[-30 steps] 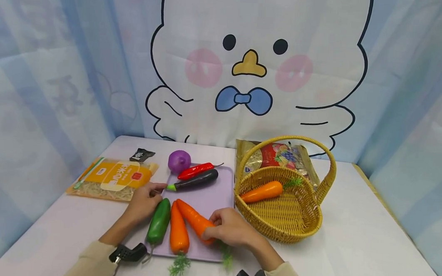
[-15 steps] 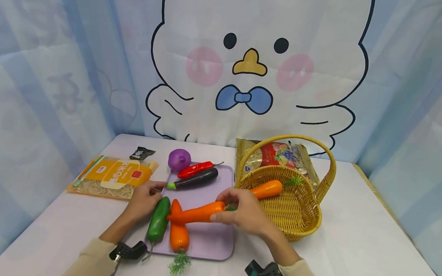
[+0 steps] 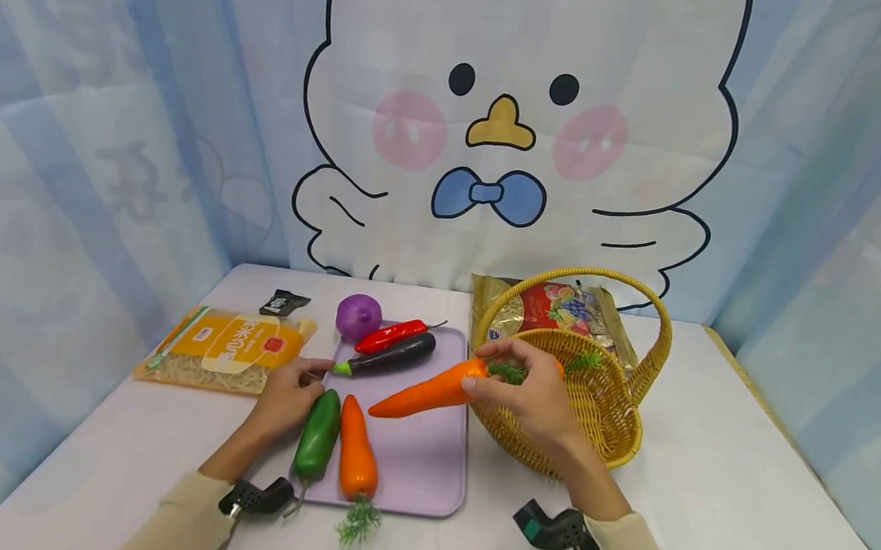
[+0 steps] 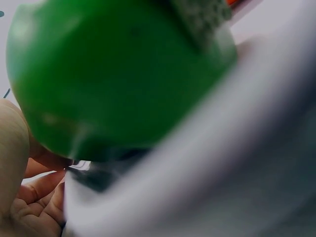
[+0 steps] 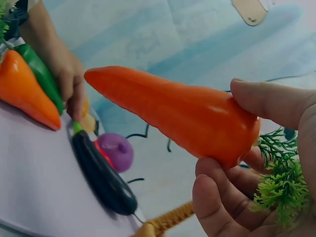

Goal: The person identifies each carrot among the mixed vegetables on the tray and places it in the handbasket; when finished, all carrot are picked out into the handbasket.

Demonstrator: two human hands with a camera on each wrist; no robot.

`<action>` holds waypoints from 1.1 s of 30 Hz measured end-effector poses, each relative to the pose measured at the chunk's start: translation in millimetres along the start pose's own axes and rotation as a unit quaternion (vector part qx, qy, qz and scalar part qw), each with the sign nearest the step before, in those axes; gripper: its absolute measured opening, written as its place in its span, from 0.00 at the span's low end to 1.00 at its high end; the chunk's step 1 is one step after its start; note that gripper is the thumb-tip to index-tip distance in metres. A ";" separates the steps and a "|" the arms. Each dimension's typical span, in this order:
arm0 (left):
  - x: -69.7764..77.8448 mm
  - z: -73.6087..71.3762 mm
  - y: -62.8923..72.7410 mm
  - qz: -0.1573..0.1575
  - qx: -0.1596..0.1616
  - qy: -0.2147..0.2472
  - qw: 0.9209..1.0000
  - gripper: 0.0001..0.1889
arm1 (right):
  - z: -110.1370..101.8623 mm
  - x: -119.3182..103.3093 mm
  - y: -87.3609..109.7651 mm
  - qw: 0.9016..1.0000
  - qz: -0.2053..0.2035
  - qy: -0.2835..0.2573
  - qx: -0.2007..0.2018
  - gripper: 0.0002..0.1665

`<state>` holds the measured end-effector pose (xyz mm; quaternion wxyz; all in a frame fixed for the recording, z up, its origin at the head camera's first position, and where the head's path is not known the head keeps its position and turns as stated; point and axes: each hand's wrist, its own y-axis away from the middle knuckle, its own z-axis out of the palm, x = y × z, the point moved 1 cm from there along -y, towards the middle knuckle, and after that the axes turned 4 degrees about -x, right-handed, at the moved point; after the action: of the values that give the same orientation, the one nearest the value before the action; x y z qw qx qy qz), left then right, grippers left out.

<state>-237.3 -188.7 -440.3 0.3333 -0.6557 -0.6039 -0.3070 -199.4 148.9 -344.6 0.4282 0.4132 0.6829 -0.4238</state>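
Note:
An orange carrot (image 3: 430, 391) with green leafy tops is pinched near its thick end between the thumb and fingers of my right hand (image 3: 527, 392). It hangs above the tray's right side, beside the golden wicker basket (image 3: 611, 446), which holds another carrot (image 3: 559, 368) mostly hidden by that hand. My left hand (image 3: 288, 396) grips the lilac tray (image 3: 423, 473) at its left rim, its index finger by the eggplant (image 3: 395, 353) stem. On the tray also lie a green chili pepper (image 3: 317, 439), a carrot (image 3: 358, 453) and a red chili pepper (image 3: 392, 336). The green pepper (image 4: 118, 74) fills the left wrist view.
A purple onion (image 3: 358, 317) sits at the tray's back left corner. Left of the tray lie an orange-labelled food bag (image 3: 227, 351) and a small black packet (image 3: 284, 302). A gold and red bag (image 3: 551, 310) stands behind the basket, whose tall handle (image 3: 586, 273) arches upward.
My right hand has lifted the right-hand carrot off the tray and carried it up and right toward the basket. My left hand has stayed at the tray's left rim.

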 end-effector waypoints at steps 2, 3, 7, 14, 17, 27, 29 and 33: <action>-0.3 -0.3 -0.3 -0.002 -0.001 0.000 1.000 0.23 | -8.1 -1.7 -0.2 1.000 -0.008 -0.005 0.015 0.22; -0.4 -0.5 -0.5 -0.003 -0.001 0.002 1.000 0.23 | -12.2 -2.7 -0.2 1.000 -0.010 -0.008 0.021 0.22; -1.1 -0.7 -0.8 -0.005 -0.003 0.004 1.000 0.23 | -26.8 -5.8 1.0 0.999 -0.003 -0.019 0.041 0.22; -1.2 -0.5 -0.2 -0.006 -0.006 0.004 1.000 0.23 | -51.2 -4.5 6.4 0.997 0.020 0.003 0.078 0.26; -0.8 -0.4 -0.1 -0.007 -0.005 0.004 1.000 0.23 | -60.5 -2.7 7.7 0.996 0.020 0.003 0.086 0.26; -0.6 0.0 -1.3 -0.005 -0.002 0.007 1.000 0.23 | -84.1 0.9 13.1 0.992 0.050 0.026 0.110 0.26; -0.9 0.4 -1.6 -0.003 -0.001 0.006 1.000 0.23 | -87.2 2.3 13.6 0.992 0.056 0.032 0.108 0.27; -1.2 1.1 -1.8 0.000 0.002 0.005 1.000 0.23 | -91.6 5.6 14.2 0.991 0.071 0.037 0.103 0.27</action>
<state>-239.2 -188.4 -441.8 0.3371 -0.6538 -0.6028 -0.3091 -209.4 239.7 -327.9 0.3869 0.5182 0.6197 -0.4447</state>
